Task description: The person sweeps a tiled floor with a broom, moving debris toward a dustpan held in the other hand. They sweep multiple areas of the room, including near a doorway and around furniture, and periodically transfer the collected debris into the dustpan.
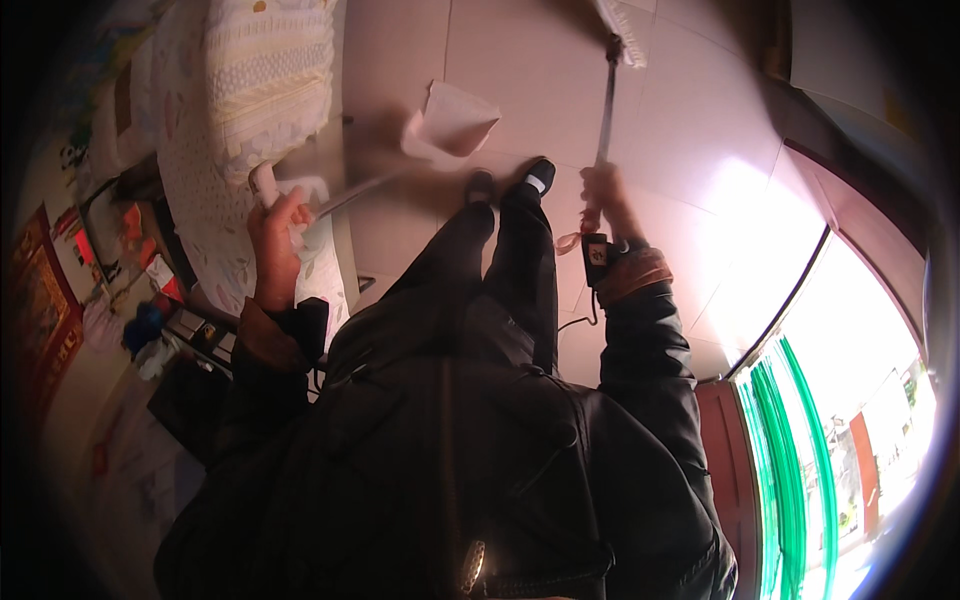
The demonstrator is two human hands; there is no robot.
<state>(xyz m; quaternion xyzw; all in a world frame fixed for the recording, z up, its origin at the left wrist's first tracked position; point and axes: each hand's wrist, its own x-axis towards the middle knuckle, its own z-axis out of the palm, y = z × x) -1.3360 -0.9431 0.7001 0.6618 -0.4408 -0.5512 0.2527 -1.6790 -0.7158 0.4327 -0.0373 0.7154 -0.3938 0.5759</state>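
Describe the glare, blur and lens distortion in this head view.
Head view: daylight from the glass door burns out the lower right and washes the floor tiles; the dustpan in the left hand is motion-smeared; the right hand grips the broom handle; straight edges bow toward the dark rim.

The dustpan [450, 122] lies on the tiled floor [520, 70] ahead of the person's shoes [510, 185], with the broom head [620, 25] farther ahead and to the right. The bed [250, 110] stands to the left (its edge just beside the left hand [275, 235]), and the right hand [603, 195] is on the broom handle [606, 105], right of the shoes.
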